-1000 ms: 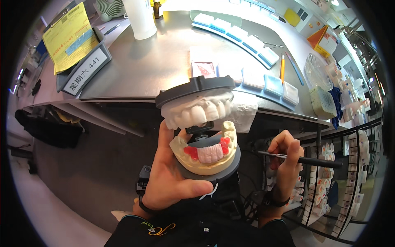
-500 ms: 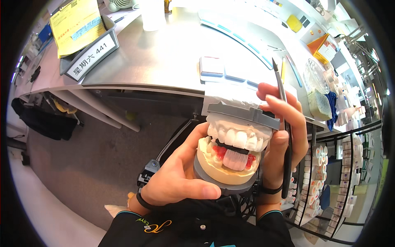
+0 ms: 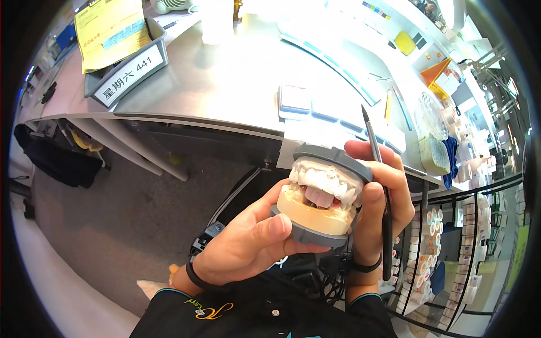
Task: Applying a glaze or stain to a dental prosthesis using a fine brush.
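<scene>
I hold a dental model between both hands, above my lap and in front of the bench edge. Its white upper cast (image 3: pixel 315 175) has a grey mounting plate (image 3: pixel 332 159), and its yellowish lower cast (image 3: pixel 311 215) stands on a grey base (image 3: pixel 318 237). Pinkish-white front teeth (image 3: pixel 319 196) sit in the lower cast, overlapped by the upper ones, with a little red beside them. My left hand (image 3: pixel 242 242) wraps the lower part, thumb in front. Gripping the upper plate's right side, my right hand (image 3: pixel 389 183) also keeps a thin black brush (image 3: pixel 386 228) among its fingers, tip up.
Across the bench (image 3: pixel 186 84) lie a white-and-blue palette box (image 3: pixel 295 100) and a curved blue-edged strip (image 3: pixel 338 67). A grey bin (image 3: pixel 156 42) with papers stands left. At right are a sponge (image 3: pixel 434 155), blue cloth (image 3: pixel 450 160) and racks of small jars (image 3: pixel 428 248).
The upper cast has come down over the lower front teeth, narrowing the gap between the casts. The model has tilted in my hands, and the brush has shifted slightly left and down.
</scene>
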Motion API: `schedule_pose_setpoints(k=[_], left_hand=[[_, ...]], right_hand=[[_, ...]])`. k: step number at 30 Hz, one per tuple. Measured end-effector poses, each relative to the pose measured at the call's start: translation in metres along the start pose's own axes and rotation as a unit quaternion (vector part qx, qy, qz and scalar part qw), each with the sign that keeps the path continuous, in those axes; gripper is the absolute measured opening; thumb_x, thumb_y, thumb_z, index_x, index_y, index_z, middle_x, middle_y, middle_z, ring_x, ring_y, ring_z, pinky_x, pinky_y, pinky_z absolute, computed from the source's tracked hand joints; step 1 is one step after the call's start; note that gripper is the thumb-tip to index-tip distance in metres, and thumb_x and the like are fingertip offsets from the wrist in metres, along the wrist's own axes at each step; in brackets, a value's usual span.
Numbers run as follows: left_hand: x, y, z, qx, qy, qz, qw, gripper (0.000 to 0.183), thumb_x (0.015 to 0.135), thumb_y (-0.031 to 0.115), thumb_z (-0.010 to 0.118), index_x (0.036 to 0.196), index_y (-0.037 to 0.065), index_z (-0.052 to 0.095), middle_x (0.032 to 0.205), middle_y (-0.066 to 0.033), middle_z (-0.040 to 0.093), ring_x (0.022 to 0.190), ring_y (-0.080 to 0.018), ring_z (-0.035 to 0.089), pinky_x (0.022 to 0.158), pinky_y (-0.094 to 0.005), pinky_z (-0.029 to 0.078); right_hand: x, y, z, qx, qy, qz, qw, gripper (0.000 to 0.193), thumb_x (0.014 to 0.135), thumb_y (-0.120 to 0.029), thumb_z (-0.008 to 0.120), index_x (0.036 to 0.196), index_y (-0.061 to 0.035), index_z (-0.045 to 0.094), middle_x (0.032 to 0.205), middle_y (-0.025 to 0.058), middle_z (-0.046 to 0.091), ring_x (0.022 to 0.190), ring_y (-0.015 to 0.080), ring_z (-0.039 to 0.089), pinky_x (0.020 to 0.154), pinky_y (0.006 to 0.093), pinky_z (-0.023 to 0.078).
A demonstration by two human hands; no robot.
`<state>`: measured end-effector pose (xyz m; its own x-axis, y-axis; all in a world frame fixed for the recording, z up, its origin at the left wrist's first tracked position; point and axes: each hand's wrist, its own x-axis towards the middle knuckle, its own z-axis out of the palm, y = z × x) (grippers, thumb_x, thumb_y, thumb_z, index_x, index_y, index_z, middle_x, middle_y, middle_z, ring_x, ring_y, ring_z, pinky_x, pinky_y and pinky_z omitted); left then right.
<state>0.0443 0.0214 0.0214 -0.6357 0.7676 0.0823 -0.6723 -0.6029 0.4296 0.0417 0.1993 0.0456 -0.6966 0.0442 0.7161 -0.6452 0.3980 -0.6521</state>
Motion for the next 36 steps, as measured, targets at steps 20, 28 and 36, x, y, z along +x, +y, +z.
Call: schedule_pose_setpoints(k=[20,28,36], left_hand=[[-0.002,0.003,0.003,-0.065,0.014,-0.025,0.997,0.067,0.094,0.043,0.049,0.142,0.004,0.023,0.135,-0.0101,0.04,0.123,-0.0197,0.044,0.103,-0.0383,0.041],[-0.005,0.006,0.004,-0.098,0.028,-0.007,0.995,0.059,0.096,0.039,0.048,0.139,0.004,0.028,0.134,-0.0109,0.042,0.124,-0.0211,0.044,0.103,-0.0385,0.041],[-0.013,0.015,0.001,0.027,0.056,0.133,0.989,0.062,0.093,0.02,0.057,0.141,0.006,0.02,0.135,-0.0112,0.039,0.125,-0.0222,0.042,0.105,-0.044,0.037]], right_hand=[[-0.006,0.002,0.008,0.019,0.025,0.086,0.996,0.021,0.091,-0.019,0.056,0.093,0.0015,0.06,0.103,0.0185,0.062,0.095,0.0244,0.06,0.083,0.0341,0.047],[0.002,0.005,0.006,-0.028,-0.021,0.069,0.997,0.027,0.092,-0.023,0.053,0.098,0.0012,0.061,0.104,0.0183,0.062,0.096,0.0238,0.059,0.083,0.0332,0.046],[0.03,0.076,-0.143,-0.377,0.271,0.1,0.88,0.037,0.098,-0.031,0.045,0.093,-0.0005,0.065,0.081,0.0045,0.057,0.066,0.014,0.052,0.06,0.027,0.042]])
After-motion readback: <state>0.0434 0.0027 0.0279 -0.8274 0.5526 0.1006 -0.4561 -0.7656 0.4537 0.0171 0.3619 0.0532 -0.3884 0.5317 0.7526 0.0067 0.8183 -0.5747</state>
